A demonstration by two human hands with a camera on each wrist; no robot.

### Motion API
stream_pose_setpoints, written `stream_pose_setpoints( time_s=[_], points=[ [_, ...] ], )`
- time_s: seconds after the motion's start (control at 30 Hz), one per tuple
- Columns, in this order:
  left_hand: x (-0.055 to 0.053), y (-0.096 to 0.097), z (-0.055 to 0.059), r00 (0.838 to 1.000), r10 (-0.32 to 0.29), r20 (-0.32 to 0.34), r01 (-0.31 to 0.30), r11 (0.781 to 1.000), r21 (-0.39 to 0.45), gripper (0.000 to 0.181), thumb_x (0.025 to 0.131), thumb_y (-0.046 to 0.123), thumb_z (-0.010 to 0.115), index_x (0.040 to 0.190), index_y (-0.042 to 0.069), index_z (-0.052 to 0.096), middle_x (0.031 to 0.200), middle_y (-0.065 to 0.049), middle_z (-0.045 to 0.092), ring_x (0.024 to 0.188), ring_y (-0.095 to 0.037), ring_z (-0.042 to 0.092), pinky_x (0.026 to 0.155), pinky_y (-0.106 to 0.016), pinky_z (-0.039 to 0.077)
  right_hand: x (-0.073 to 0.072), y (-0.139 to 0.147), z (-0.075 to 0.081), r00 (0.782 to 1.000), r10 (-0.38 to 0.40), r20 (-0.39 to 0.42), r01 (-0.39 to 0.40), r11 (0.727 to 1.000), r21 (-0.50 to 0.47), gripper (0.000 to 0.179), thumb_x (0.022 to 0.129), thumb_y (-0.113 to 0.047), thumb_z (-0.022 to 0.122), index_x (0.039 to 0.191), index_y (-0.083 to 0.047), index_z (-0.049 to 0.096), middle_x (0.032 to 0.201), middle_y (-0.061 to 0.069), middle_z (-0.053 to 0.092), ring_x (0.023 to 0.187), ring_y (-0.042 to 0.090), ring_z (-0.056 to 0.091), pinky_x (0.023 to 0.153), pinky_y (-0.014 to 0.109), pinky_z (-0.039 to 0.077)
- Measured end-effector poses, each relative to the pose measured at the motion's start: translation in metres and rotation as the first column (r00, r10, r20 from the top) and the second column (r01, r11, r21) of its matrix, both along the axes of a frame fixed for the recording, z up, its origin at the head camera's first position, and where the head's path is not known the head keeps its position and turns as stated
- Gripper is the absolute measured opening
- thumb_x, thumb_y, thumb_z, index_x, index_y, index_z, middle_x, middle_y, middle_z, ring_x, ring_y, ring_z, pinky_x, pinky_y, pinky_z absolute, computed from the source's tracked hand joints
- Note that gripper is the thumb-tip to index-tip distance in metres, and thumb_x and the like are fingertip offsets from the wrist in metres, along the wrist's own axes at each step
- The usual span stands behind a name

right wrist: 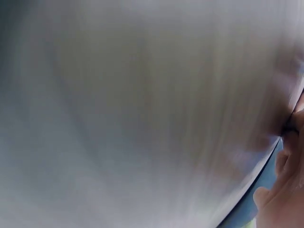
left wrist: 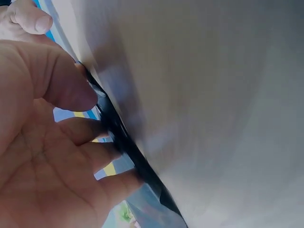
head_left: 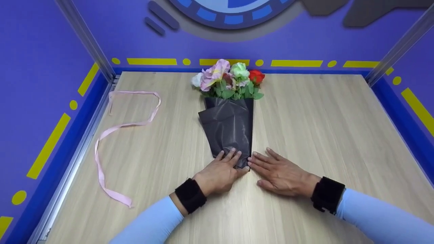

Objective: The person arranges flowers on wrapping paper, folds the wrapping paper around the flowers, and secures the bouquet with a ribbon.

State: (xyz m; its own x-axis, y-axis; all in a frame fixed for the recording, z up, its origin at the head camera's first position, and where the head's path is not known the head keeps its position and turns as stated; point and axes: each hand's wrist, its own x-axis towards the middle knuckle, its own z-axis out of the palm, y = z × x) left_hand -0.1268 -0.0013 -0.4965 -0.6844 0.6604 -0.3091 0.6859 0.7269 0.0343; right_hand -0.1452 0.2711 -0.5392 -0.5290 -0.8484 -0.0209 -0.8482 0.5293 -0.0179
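Observation:
A bouquet of pink, white, pale green and red flowers (head_left: 217, 75) lies on the table, its stems hidden inside black wrapping paper (head_left: 227, 127). My left hand (head_left: 218, 174) rests on the lower end of the wrapper with its fingers spread. In the left wrist view, those fingertips touch the dark edge of the paper (left wrist: 130, 147). Beside the wrapper's lower right corner lies my right hand (head_left: 283, 174), fingers extended, the fingertips at the paper's edge. Only part of the right hand (right wrist: 285, 194) shows at the right side of its wrist view.
A pink ribbon (head_left: 117, 127) curves loosely over the left part of the wooden table (head_left: 305, 112). Purple panels with yellow marks (head_left: 296, 63) stand along the back and both sides, joined by metal posts (head_left: 91, 40) at the corners.

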Motion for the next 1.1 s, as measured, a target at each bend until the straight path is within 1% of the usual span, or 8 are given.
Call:
stream_pose_setpoints(
  time_s=[0.13,0.27,0.37,0.53,0.6,0.77,0.9,1.1],
  points=[
    [0.000,0.003,0.000,1.000,-0.007,-0.008,0.007,1.000,-0.003,0.060,0.105,0.022,0.053,0.162,0.037,0.040,0.173,-0.017,0.024,0.162,-0.035,0.019,0.127,-0.057,0.029,-0.008,0.003,0.001,0.999,-0.032,0.017,0.032,0.999,-0.015,0.064,0.111,-0.049,0.040,0.163,-0.012,0.038,0.170,0.004,0.036,0.160,0.027,0.027,0.128,0.059,0.018],
    [-0.001,0.003,0.001,1.000,-0.004,0.004,0.004,1.000,-0.001,0.061,0.105,0.021,0.053,0.162,0.036,0.039,0.173,-0.017,0.024,0.162,-0.036,0.018,0.127,-0.058,0.027,-0.016,0.005,0.001,0.999,-0.048,0.001,0.048,0.999,-0.017,0.063,0.110,-0.049,0.041,0.163,-0.014,0.039,0.170,0.002,0.037,0.160,0.028,0.027,0.127,0.060,0.019],
    [-0.001,0.003,0.002,1.000,0.002,0.013,-0.002,1.000,0.001,0.060,0.105,0.021,0.053,0.162,0.036,0.040,0.173,-0.017,0.023,0.162,-0.036,0.018,0.127,-0.058,0.027,-0.020,0.006,0.001,0.998,-0.054,0.028,0.054,0.998,-0.019,0.064,0.111,-0.050,0.041,0.164,-0.015,0.037,0.170,0.002,0.035,0.161,0.028,0.026,0.128,0.060,0.018],
    [0.000,0.002,0.003,1.000,0.009,0.019,-0.009,1.000,-0.002,0.060,0.105,0.021,0.053,0.162,0.036,0.040,0.173,-0.016,0.023,0.162,-0.036,0.018,0.127,-0.058,0.027,-0.029,0.005,0.002,0.992,-0.092,0.084,0.094,0.996,-0.014,0.065,0.111,-0.050,0.038,0.166,-0.015,0.032,0.172,0.002,0.030,0.162,0.029,0.022,0.129,0.060,0.014],
    [0.000,0.003,0.002,1.000,0.008,0.023,-0.008,1.000,0.000,0.060,0.105,0.021,0.053,0.162,0.036,0.040,0.173,-0.017,0.023,0.162,-0.036,0.018,0.127,-0.058,0.026,-0.035,0.005,0.002,0.989,-0.113,0.095,0.114,0.993,-0.010,0.065,0.111,-0.050,0.037,0.166,-0.015,0.030,0.173,0.003,0.029,0.162,0.029,0.021,0.130,0.060,0.013],
    [0.000,0.002,0.000,1.000,0.001,0.012,-0.002,1.000,0.020,0.060,0.105,0.020,0.053,0.162,0.036,0.040,0.173,-0.017,0.023,0.162,-0.036,0.019,0.127,-0.058,0.028,-0.054,0.004,0.002,0.978,-0.168,0.127,0.171,0.985,-0.010,0.066,0.112,-0.048,0.038,0.167,-0.015,0.026,0.173,0.003,0.027,0.163,0.028,0.019,0.130,0.058,0.012],
    [-0.001,0.000,0.000,1.000,0.003,0.011,-0.003,1.000,0.029,0.059,0.105,0.021,0.051,0.162,0.037,0.040,0.173,-0.017,0.023,0.161,-0.036,0.020,0.127,-0.058,0.027,-0.067,0.003,0.004,0.974,-0.181,0.138,0.184,0.983,-0.009,0.066,0.112,-0.049,0.037,0.168,-0.017,0.024,0.174,0.002,0.026,0.163,0.027,0.017,0.131,0.058,0.010],
    [-0.001,0.001,-0.001,1.000,0.013,0.020,-0.013,1.000,0.013,0.058,0.107,0.021,0.049,0.162,0.038,0.039,0.174,-0.015,0.022,0.162,-0.034,0.019,0.128,-0.056,0.026,-0.072,0.003,0.004,0.969,-0.204,0.143,0.207,0.978,-0.007,0.065,0.112,-0.049,0.036,0.167,-0.017,0.026,0.173,0.001,0.027,0.163,0.027,0.017,0.130,0.060,0.010]
  ],
)
